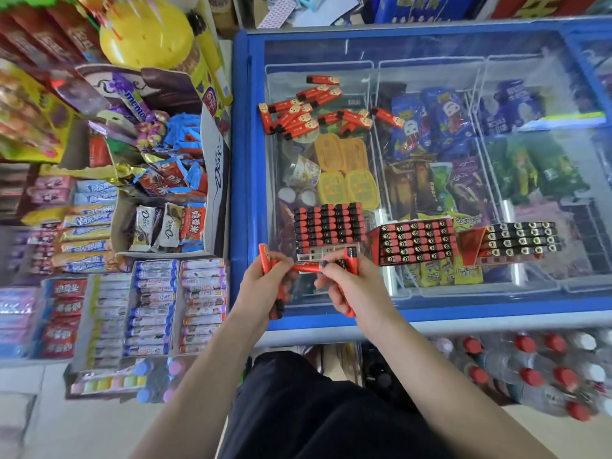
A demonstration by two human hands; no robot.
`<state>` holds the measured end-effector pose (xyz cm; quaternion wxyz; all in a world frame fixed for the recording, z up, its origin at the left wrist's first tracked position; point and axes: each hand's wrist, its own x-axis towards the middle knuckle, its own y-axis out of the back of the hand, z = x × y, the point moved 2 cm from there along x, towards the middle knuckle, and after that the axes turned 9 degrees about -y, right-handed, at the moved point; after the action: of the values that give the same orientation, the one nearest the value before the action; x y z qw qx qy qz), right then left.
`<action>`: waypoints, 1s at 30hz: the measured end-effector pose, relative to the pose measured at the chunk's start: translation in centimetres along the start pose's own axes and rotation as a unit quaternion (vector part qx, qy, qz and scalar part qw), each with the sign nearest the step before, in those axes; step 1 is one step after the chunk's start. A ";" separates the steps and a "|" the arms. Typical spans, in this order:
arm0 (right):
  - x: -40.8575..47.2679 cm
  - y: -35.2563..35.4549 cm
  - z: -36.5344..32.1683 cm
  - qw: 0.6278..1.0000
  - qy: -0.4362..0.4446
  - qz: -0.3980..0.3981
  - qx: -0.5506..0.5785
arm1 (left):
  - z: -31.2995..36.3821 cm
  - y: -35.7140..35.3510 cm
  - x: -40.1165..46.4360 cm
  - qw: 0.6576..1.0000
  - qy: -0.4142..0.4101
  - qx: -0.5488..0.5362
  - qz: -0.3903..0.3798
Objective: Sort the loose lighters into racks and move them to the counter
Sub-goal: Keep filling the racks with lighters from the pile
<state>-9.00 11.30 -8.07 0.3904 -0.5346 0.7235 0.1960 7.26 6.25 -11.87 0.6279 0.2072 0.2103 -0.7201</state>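
While our left hand (pixel 265 283) grips spare lighters | our right hand (pixel 347 279) pinches a crosswise lighter (pixel 306 268) | nearest rack (pixel 329 231) just ahead, slots upright.

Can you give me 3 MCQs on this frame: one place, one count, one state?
1. Where does the pile of loose lighters lie?
A. On the freezer's glass lid, far left
B. On the floor
C. In the Dove box

2. How many racks stand on the lid?
A. One
B. Three
C. Five

3. What is the state of the rack nearest the hands?
A. Empty
B. Full
C. Nearly full, front slots empty

Answers:
1. A: the red lighters are scattered on the glass at the far left.
2. B: the near rack, the middle rack and the right rack sit in a row.
3. C: empty slots show on its near edge, and the left hand and right hand each hold lighters.
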 end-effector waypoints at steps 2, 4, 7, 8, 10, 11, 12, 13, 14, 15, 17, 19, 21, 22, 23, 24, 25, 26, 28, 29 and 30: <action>0.0 0.2 0.0 1.000 0.010 -0.014 0.004 | -0.3 0.0 0.1 1.000 0.005 -0.009 -0.002; 0.3 0.5 -0.2 1.000 0.019 -0.002 0.007 | -0.8 -0.1 0.4 1.000 0.003 -0.004 -0.004; 1.1 0.9 -0.4 0.999 0.027 0.045 -0.006 | -1.7 -0.2 0.7 0.999 -0.001 0.032 0.015; 1.4 0.9 -0.4 0.998 0.030 0.057 -0.011 | -1.9 -0.3 0.9 0.999 0.001 0.035 0.024; 2.1 0.9 -0.3 0.997 0.037 0.062 -0.026 | -2.4 -0.6 1.2 0.999 0.003 0.043 0.030; 2.5 0.7 -0.2 0.997 0.039 0.062 -0.036 | -2.7 -0.7 1.4 0.998 0.002 0.060 0.027; 2.8 0.6 0.0 0.996 0.041 0.062 -0.049 | -2.9 -0.8 1.5 0.997 0.002 0.077 0.022; 3.1 0.5 0.3 0.995 0.045 0.066 -0.066 | -3.1 -0.9 1.7 0.996 0.003 0.090 0.019; 3.4 0.4 0.5 0.992 0.049 0.072 -0.086 | -3.2 -1.0 1.9 0.995 0.005 0.097 0.018; 3.7 0.5 0.7 0.989 0.054 0.081 -0.107 | -3.3 -1.1 2.0 0.995 0.007 0.101 0.019; 4.1 0.4 0.9 0.983 0.065 0.099 -0.137 | -3.3 -1.3 2.2 0.994 0.008 0.103 0.025; 4.4 0.2 1.0 0.976 0.077 0.130 -0.158 | -3.2 -1.6 2.1 0.995 0.003 0.098 0.032; 4.7 -0.3 1.0 0.969 0.067 0.176 -0.160 | -3.0 -2.0 1.9 0.996 -0.003 0.079 0.042; 4.8 -0.5 1.0 0.973 0.044 0.186 -0.128 | -2.8 -2.1 1.8 0.997 -0.007 0.059 0.047; 5.0 -0.8 1.1 0.980 0.009 0.181 -0.080 | -2.7 -2.3 1.7 0.998 -0.011 0.035 0.054; 5.0 -1.1 1.2 0.984 -0.033 0.170 -0.041 | -2.5 -2.4 1.6 0.998 -0.014 0.012 0.061; 5.0 -1.3 1.3 0.984 -0.071 0.160 -0.024 | -2.3 -2.5 1.5 0.998 -0.015 -0.005 0.068; 4.9 -1.5 1.4 0.983 -0.099 0.154 -0.021 | -2.2 -2.5 1.4 0.997 -0.017 -0.011 0.072; 4.9 -1.5 1.3 0.980 -0.124 0.152 -0.031 | -1.9 -2.6 1.1 0.997 -0.026 -0.001 0.068; 4.9 -1.4 1.3 0.979 -0.131 0.150 -0.040 | -1.9 -2.7 0.9 0.997 -0.032 0.006 0.065; 4.9 -1.3 1.3 0.979 -0.137 0.142 -0.046 | -1.8 -2.7 0.8 0.997 -0.038 0.013 0.063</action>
<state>-7.91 8.68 -12.44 0.4291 -0.4114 0.7221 0.3539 4.57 6.94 -13.69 0.6770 0.2007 0.1636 -0.6889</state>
